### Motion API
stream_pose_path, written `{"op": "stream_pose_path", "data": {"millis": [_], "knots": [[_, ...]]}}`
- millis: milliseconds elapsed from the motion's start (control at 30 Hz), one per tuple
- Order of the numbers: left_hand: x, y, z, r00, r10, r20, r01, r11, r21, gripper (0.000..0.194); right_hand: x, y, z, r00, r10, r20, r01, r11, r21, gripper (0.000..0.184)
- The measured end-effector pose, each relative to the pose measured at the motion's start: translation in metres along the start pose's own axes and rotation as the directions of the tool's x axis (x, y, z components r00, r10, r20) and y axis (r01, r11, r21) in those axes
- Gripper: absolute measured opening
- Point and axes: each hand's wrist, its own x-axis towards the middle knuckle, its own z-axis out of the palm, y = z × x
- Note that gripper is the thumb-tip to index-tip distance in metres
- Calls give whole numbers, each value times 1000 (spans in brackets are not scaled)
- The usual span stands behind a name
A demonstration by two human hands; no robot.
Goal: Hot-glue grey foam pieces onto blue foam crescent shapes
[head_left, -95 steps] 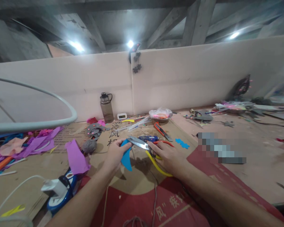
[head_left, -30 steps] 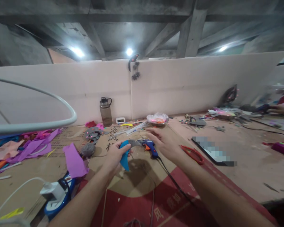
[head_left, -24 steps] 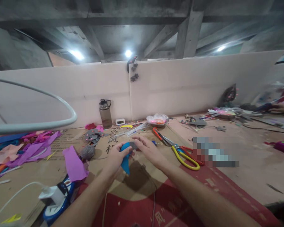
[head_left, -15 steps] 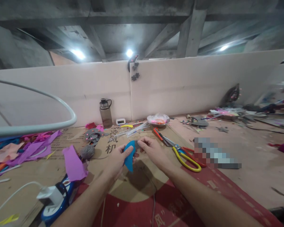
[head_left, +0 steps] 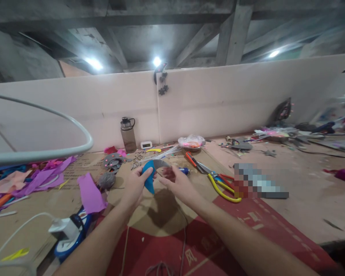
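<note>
My left hand (head_left: 135, 184) pinches a blue felt piece (head_left: 148, 180), pointed at its lower end, between thumb and fingers. From behind its top a grey curved strip (head_left: 160, 163) arches rightward. Beside that strip is my right hand (head_left: 176, 183), its thumb apart from its curled fingers; whether a fingertip touches the strip is hard to see. Part of a dark blue object (head_left: 184, 170) shows just behind my right hand. Large scissors (head_left: 222, 186) with yellow and red handles lie to the right.
Purple felt (head_left: 91, 193) and a grey yarn ball (head_left: 107, 179) lie left, near a power strip (head_left: 67, 245) with a white plug. A bottle (head_left: 128, 136) and a dish (head_left: 191, 143) stand by the back panel. A pale curved tube (head_left: 74, 130) juts in from the left.
Both hands have shifted slightly left and up with the blue felt. My right fingers have loosened from the grey strip, and more of its curve shows. The dark blue object has come into view.
</note>
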Motion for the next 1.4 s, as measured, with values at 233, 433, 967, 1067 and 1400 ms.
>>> {"op": "stream_pose_path", "data": {"millis": [233, 433, 967, 1067, 1400], "knots": [[-8, -3, 9, 993, 84, 85, -95, 986, 134, 26, -15, -26, -18, 889, -433, -152, 263, 751, -605, 21], [-17, 4, 14, 983, 168, 77, -184, 865, 466, 37, -17, -27, -16, 865, -500, -40, 357, 671, -650, 19], [-13, -3, 11, 973, 196, 126, -233, 838, 493, 48, -15, -29, -24, 857, -477, 197, 461, 537, -706, 9], [-12, -9, 12, 979, 171, 111, -203, 873, 444, 44, -16, -26, -20, 848, -507, 154, 442, 514, -735, 6], [-9, -9, 14, 996, 12, 84, -9, 999, -35, 39, -23, -48, -36, 821, -362, 441, 475, 861, -178, 31]]}}
